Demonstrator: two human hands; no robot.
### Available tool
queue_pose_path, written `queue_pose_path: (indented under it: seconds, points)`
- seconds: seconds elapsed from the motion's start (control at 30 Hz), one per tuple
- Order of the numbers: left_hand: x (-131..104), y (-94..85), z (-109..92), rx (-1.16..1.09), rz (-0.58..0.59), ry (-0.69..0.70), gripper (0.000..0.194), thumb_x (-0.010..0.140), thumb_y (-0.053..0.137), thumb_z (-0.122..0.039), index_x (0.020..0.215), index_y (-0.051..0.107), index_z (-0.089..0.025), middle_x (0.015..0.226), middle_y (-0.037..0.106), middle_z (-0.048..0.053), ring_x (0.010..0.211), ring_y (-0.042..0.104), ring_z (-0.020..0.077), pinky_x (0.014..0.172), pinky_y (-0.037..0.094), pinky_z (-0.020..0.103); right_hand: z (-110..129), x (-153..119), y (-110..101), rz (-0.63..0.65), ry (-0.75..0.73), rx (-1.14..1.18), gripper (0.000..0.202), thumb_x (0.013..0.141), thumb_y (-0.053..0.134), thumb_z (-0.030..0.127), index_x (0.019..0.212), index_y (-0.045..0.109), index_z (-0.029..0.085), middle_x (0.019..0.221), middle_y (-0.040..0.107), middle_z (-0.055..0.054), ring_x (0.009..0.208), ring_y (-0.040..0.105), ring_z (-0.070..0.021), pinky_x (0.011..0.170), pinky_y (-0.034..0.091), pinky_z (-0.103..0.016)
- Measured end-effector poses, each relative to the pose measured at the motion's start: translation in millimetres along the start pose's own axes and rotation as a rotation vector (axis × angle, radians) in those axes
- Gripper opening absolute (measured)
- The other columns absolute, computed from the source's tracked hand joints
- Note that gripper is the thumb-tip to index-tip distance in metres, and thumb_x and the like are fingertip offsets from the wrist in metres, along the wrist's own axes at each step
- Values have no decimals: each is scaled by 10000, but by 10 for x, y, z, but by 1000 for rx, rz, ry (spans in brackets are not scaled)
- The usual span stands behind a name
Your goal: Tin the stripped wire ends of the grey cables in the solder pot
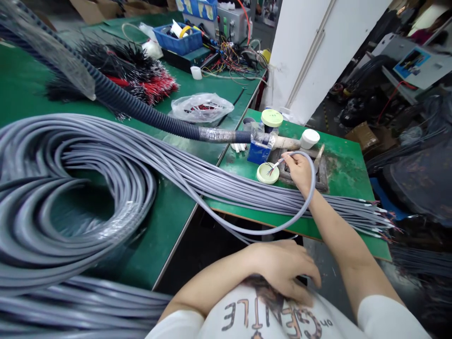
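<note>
My right hand (299, 173) pinches a grey cable (306, 207) near its stripped end. The thin coloured wires (271, 170) at that end hang over a small pale round dish (262, 177). From my fingers the cable loops down and back left toward the bundle. My left hand (287, 267) rests in front of my shirt, fingers loosely curved and apart, with nothing visible in it. A long bundle of grey cables (243, 188) runs under my right forearm, its stripped ends (383, 221) fanned out at the right.
A corrugated hose (158, 117) crosses above the cables toward a blue box (259, 151). A lidded jar (271, 117) and a white cup (310, 138) stand behind. A big cable coil (134, 197), dark wire bundles (120, 70) and a plastic bag (203, 107) lie on the left table.
</note>
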State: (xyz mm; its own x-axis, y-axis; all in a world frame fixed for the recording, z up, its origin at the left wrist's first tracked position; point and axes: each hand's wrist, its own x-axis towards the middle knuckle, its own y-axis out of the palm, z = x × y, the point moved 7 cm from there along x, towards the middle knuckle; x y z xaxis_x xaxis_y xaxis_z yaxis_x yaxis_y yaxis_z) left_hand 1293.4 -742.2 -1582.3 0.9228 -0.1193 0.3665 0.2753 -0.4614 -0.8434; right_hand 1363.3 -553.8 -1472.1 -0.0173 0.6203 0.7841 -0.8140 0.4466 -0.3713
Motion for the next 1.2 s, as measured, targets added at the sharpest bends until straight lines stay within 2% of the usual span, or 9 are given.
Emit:
queue_pose_path:
  seconds: [0.07,0.13,0.37,0.47,0.57,0.7,0.87,1.03,1.2]
  points:
    - [8,47,179,186,-24,-138,371,805,622,-464,1067,641,-202,1017,702,80,949,626,254,828,446,350,-3,11,11,4,-4,-1,315,855,559,450,878,686,163,772,713,-47,730,656,-178,680,509,-281]
    - [-9,51,274,255,-46,-205,407,809,616,-468,1111,624,-196,1051,685,87,999,602,264,853,431,358,-34,21,25,10,-1,-2,312,852,562,450,868,686,164,758,710,-42,708,649,-174,677,504,-281]
    - [-4,15,383,258,-70,-217,435,833,593,-471,1149,600,-173,1079,660,102,1024,576,259,863,421,341,-173,52,86,14,-2,-12,314,840,566,477,872,689,190,771,713,-27,725,654,-178,720,500,-301]
    - [1,-18,427,252,-153,-214,372,844,599,-420,1125,606,-176,1023,666,91,992,583,232,874,426,323,-120,58,45,4,-3,-10,325,835,568,488,862,689,188,753,709,-24,691,646,-171,691,504,-297]
    - [-18,-90,503,261,-291,-230,271,880,556,-364,1081,619,-193,991,669,63,945,598,193,850,435,291,17,64,-166,-51,-44,-33,338,838,570,494,875,694,182,772,711,-28,702,645,-174,672,505,-293]
    - [-54,-137,695,311,-427,-291,224,907,504,-354,992,641,-200,877,669,38,863,600,168,773,441,266,108,86,-664,-170,-88,-83,333,845,575,477,896,698,173,766,714,-36,714,660,-186,676,514,-300]
    - [-46,-87,845,327,-495,-260,235,918,478,-347,921,652,-189,831,668,38,791,587,144,739,434,253,-147,159,-1192,-303,-95,-250,308,843,567,434,849,706,159,785,715,-55,754,669,-208,726,522,-328]
    - [-39,-86,832,332,-512,-237,236,918,475,-338,913,659,-191,804,670,34,759,576,142,723,426,261,-570,278,-1303,-296,-18,-301,300,831,556,406,843,707,148,771,722,-61,714,668,-207,684,521,-321]
    - [-43,-97,827,322,-511,-250,235,916,481,-340,914,665,-192,808,676,28,768,581,141,719,421,252,-771,349,-1278,-288,1,-371,290,828,558,389,799,708,142,770,722,-71,742,663,-215,727,508,-326]
